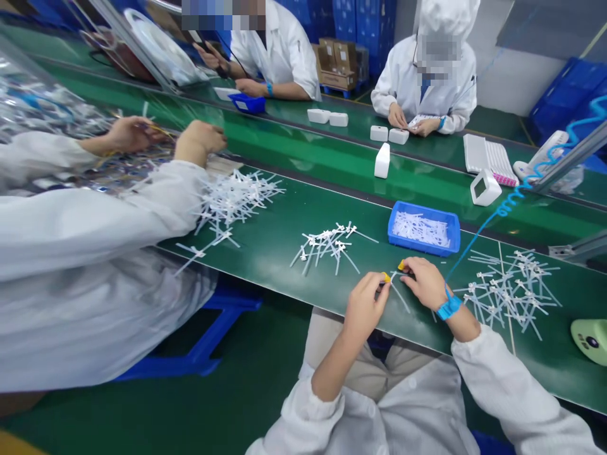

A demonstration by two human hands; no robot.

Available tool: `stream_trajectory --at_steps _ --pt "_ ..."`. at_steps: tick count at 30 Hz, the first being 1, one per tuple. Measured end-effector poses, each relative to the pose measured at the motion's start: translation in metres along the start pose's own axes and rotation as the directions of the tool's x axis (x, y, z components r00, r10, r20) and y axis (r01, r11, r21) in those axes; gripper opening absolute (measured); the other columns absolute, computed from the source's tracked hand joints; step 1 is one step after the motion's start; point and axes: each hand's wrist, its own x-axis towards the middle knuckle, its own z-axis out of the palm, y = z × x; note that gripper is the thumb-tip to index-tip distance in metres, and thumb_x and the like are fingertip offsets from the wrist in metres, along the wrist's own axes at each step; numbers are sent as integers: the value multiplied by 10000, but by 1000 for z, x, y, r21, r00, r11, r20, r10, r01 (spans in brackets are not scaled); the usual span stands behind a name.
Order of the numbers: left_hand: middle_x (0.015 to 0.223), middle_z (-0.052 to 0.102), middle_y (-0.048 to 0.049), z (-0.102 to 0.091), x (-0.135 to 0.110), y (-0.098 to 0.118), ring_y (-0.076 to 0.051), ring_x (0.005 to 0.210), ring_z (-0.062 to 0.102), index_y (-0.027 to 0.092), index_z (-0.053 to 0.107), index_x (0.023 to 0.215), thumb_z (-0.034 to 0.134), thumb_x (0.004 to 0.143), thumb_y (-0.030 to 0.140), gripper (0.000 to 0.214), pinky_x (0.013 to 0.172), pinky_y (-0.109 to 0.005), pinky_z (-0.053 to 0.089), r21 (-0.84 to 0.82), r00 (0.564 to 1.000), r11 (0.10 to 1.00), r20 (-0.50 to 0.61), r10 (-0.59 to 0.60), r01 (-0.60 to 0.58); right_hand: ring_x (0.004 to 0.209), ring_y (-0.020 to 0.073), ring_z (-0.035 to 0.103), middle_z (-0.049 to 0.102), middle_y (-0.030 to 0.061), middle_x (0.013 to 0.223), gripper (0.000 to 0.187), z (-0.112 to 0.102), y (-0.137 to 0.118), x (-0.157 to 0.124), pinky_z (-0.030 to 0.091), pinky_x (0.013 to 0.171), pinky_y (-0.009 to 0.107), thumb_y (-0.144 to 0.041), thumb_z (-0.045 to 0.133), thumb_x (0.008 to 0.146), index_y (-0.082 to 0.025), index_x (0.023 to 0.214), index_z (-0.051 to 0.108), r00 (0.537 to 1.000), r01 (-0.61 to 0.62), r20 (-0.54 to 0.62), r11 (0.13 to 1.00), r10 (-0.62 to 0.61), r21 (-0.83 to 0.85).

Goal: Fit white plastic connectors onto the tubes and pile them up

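Note:
Low over the green bench's near edge, my left hand (366, 303) pinches the end of a thin whitish strip (401, 296), with a small white bit at its tip. The strip slants down and right between my hands. Just to the right, my right hand (425, 284) has thumb and fingers curled close together; whatever they hold is too small to make out. Yellow covers show on a fingertip of each hand, and a blue strap (448, 308) circles my right wrist. Similar strips with white pieces form a small pile (327, 243) on the left and a wider pile (509, 287) on the right.
A blue tray (396, 243) of small white parts stands beyond my hands. A coiled blue cord (515, 196) runs to my wrist strap. At left, a co-worker's sleeve (156, 196) reaches beside a large strip pile (237, 197). White devices (382, 161) stand on the line opposite.

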Motion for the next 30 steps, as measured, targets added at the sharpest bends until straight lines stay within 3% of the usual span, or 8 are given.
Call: stream_trajectory --at_steps 3,6,11,15,18,20,25,30 --pt "1061 708 -62 2 0 -1 -201 957 695 203 664 1103 543 1097 211 122 876 -300 545 48 1000 999 27 10 -12 893 228 667 716 56 926 149 4 1 6 528 878 355 -78 635 936 -189 1025 678 998 24 57 999 -23 -29" --pt "1073 717 -58 4 0 -1 -212 954 686 215 647 1239 577 1085 202 170 886 -317 542 85 999 996 35 16 -19 834 207 662 703 43 912 176 -6 7 -1 516 815 328 -134 577 968 -199 1068 705 1000 -10 -13 999 11 53" --pt "1152 709 -74 3 -1 1 -183 867 660 215 572 1395 595 1087 235 310 850 -314 558 47 998 997 8 61 -61 803 219 686 738 40 904 167 -31 29 -36 526 772 336 -345 603 970 -225 1010 712 956 -167 -169 917 240 362" --pt "1151 728 -91 -2 -4 5 -199 956 687 206 645 1296 608 1102 254 203 883 -323 566 37 973 973 -20 230 -229 796 228 693 751 58 915 223 -33 35 -63 540 766 341 -445 655 963 -230 1009 690 919 -231 -173 839 355 492" --pt "1028 769 -57 -4 -7 6 -192 922 710 209 707 1128 611 1110 252 107 831 -309 548 51 912 912 79 402 -407 765 211 695 771 70 1015 246 -27 29 -70 543 734 337 -466 640 986 -238 1065 688 924 -253 -130 832 359 494" --pt "894 761 -28 -5 -8 6 -171 796 696 207 722 1048 597 1123 282 163 731 -300 510 80 883 886 160 441 -457 746 201 692 776 69 1068 230 -23 25 -69 540 730 342 -450 619 995 -245 1076 684 939 -253 -101 856 330 451" --pt "845 741 -8 -4 -9 5 -149 752 687 203 724 1025 557 1151 314 236 703 -280 477 117 905 909 207 372 -401 746 212 687 749 35 921 171 -14 12 -66 524 753 355 -403 603 990 -247 1002 672 963 -210 -89 913 256 350" --pt "913 729 -14 -2 -8 6 -161 804 704 216 720 1103 533 1158 433 292 668 -278 453 179 932 932 242 269 -316 799 217 722 768 44 958 176 1 -6 -75 543 745 334 -411 621 1013 -248 1036 682 947 -247 -66 841 316 481"
